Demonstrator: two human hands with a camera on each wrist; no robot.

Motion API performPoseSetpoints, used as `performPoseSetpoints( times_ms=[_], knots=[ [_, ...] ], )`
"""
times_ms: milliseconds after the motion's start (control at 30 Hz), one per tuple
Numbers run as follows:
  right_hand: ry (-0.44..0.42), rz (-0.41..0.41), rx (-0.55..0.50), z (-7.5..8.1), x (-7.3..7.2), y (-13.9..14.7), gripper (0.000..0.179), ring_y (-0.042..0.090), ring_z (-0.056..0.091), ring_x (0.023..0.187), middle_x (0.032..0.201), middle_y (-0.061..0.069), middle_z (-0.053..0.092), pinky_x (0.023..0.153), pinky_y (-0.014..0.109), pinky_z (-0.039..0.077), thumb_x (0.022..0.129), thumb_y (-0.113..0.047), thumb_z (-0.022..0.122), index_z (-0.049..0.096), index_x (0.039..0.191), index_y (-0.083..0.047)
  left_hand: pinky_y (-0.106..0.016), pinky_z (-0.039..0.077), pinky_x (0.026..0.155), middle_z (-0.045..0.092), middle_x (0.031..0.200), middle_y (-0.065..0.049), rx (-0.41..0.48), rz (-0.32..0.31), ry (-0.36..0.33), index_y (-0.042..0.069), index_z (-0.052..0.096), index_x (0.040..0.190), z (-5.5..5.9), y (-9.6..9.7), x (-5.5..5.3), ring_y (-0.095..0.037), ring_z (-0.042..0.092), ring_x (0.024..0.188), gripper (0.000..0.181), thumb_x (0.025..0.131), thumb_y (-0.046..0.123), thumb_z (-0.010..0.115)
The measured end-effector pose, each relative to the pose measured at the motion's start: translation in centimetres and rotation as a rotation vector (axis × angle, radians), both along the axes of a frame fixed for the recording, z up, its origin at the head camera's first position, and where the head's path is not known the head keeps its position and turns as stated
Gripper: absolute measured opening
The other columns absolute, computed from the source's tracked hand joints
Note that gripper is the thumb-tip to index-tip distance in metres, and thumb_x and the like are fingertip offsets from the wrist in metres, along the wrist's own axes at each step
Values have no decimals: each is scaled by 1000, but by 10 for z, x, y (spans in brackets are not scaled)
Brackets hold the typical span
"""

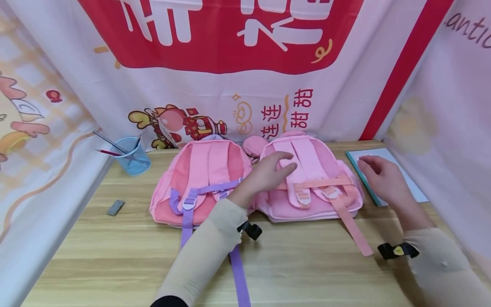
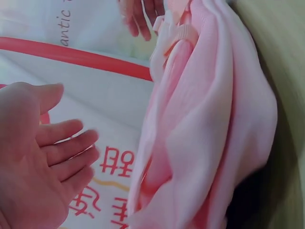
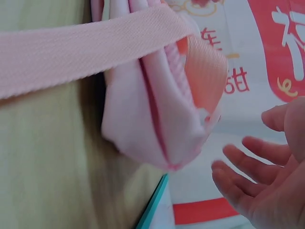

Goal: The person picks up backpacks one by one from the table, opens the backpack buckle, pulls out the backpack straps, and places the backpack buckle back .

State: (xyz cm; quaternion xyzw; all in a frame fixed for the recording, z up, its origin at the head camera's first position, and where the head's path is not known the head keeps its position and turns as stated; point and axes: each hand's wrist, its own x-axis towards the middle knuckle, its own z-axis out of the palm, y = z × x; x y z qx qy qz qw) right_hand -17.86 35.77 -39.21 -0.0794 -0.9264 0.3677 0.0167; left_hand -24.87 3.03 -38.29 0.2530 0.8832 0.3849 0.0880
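Two pink backpacks lie side by side on the wooden table, strap sides up. The left backpack [image 1: 199, 164] has purple webbing straps. The right backpack [image 1: 312, 157], with peach webbing, fills much of both wrist views. Over the right backpack's inner side hovers my left hand [image 1: 270, 172], fingers relaxed and apart; the left wrist view shows its palm bare. My right hand [image 1: 387, 181] is held past that backpack's right side, above a thin book [image 1: 414, 187] with a teal edge. In the right wrist view its fingers [image 3: 252, 164] are loosely bent, with nothing in them.
A light blue pencil cup [image 1: 134, 164] with pens stands at the back left, a small grey eraser [image 1: 116, 207] in front of it. Printed cloth walls [image 1: 215, 94] enclose the table at the back and sides. Purple strap ends [image 1: 239, 277] trail toward the front.
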Motion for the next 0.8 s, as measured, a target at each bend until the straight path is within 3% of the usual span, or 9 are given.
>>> performPoseSetpoints(
  times_ms=[233,400,567,700,800],
  knots=[
    [84,64,75,12,-12,-21,75,63,42,145,166,38,34,111,75,44,114,-46,46,23,169,0,-50,19,136,33,177,-8,-32,40,133,12,42,165,5,-22,0,-29,22,168,66,111,46,57],
    [41,120,133,18,-23,-38,87,59,23,158,176,32,16,115,81,33,112,-59,42,8,173,-7,-52,4,138,18,181,-14,-112,62,224,9,30,170,5,-32,-1,-32,6,171,75,111,50,52],
    [21,184,208,20,-31,-54,91,53,-5,165,181,23,-5,122,83,13,109,-65,40,2,175,-14,-50,-8,136,13,181,-17,-230,115,304,6,25,171,4,-41,1,-31,-5,170,81,112,59,42],
    [46,236,263,20,-36,-66,89,55,-16,163,180,25,-9,124,81,-7,110,-62,41,1,175,-16,-54,-13,135,-1,183,-10,-332,154,345,10,21,173,5,-50,4,-26,-18,169,85,111,67,31],
    [61,257,326,21,-38,-75,89,56,-19,163,180,25,-10,122,80,-16,110,-63,41,1,175,-18,-57,-15,134,-6,183,-8,-411,172,375,12,20,173,7,-58,4,-26,-20,168,86,110,69,27]
  ],
)
